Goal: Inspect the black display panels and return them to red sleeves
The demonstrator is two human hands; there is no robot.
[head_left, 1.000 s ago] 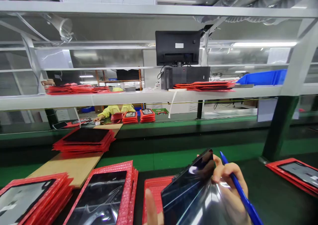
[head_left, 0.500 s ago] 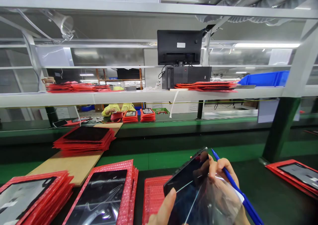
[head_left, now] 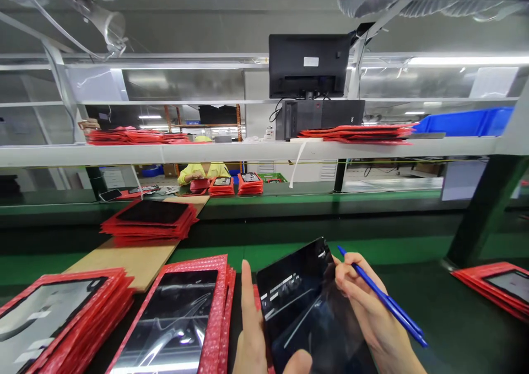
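A black tablet screen (head_left: 308, 308) is tilted up in front of me, its glossy face showing light reflections. My left hand (head_left: 256, 330) supports it from the lower left, thumb over the front and index finger stretched up beside the left edge. Between the fingers of my right hand (head_left: 370, 302) is a blue pen (head_left: 384, 297), pointing up and left. The fingertips of that hand touch the screen's right edge. Just left of my left hand, another glossy screen (head_left: 173, 313) lies on a stack of red bubble-wrap pouches (head_left: 221, 291).
More red pouch stacks stand at the left (head_left: 111, 302), on a wooden board (head_left: 128, 261), and at the far right (head_left: 487, 291). A white shelf (head_left: 231, 152) crosses ahead, bearing a monitor (head_left: 308, 68) and a blue bin (head_left: 463, 123). Beyond it sits a person in yellow (head_left: 215, 171).
The screen has turned to face me more fully. The clear film that was lifted by my right hand no longer stands away from it. My left index finger has straightened upward.
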